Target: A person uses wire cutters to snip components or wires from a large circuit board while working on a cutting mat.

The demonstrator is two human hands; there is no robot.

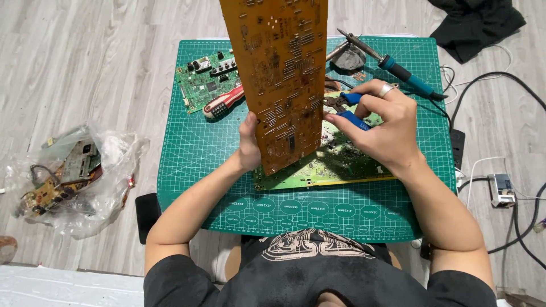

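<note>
Head view: left hand is pinching a tall orange circuit board upright while right hand is squeezing blue-handled pliers against its edge; a slip could be cracking it.

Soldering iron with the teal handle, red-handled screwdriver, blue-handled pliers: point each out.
Soldering iron with teal handle [405,74], head view, on the handle.
Red-handled screwdriver [223,102], head view, on the grip.
Blue-handled pliers [354,118], head view, on the lower handle.

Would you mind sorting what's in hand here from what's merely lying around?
In hand:
orange circuit board, held upright by left hand
blue-handled pliers, in right hand

Lying about:
large green board
small green board
screwdriver
soldering iron
bag of parts
black cloth
</note>
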